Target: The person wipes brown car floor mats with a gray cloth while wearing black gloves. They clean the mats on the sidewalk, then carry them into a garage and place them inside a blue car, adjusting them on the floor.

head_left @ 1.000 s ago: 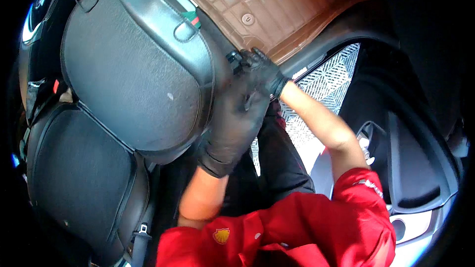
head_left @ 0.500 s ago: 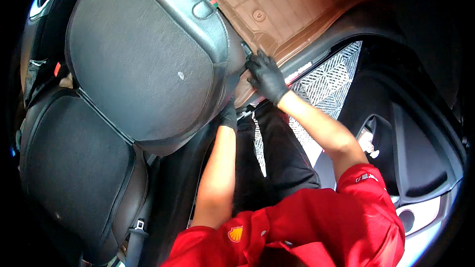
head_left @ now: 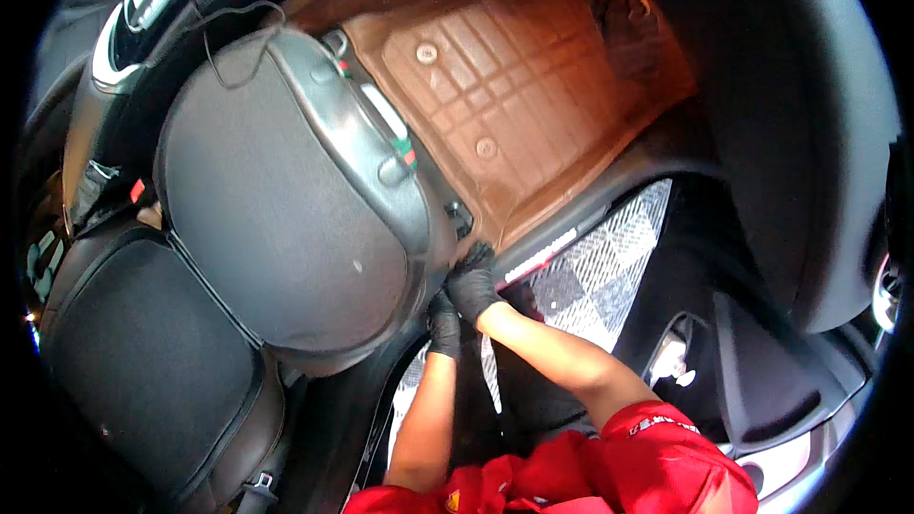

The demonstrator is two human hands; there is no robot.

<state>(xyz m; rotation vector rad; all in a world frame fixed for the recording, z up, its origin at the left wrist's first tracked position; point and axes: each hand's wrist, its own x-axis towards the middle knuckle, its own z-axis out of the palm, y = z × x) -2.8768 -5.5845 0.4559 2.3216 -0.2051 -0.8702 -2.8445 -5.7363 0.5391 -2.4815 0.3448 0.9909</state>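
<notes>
Both my hands wear black gloves and meet at the outer side of a black car seat, by the door sill. My right hand rests at the near corner of a brown moulded floor mat, its fingers bunched and pointing away from me. Whatever those fingers press or hold is hidden under them. Just left of it and nearer to me, my left hand reaches in against the seat's lower side. Its fingers are hidden by the seat edge and the right hand.
The seat backrest lies at the left, with a seat-belt buckle below it. A thin black cable loops over the seat's far end. The door sill runs beside patterned ground; the open door stands at the right.
My view has shifted so that more of the floor mat shows. My right hand has drawn back toward me and now sits against my left hand; its spread fingers have bunched together.
</notes>
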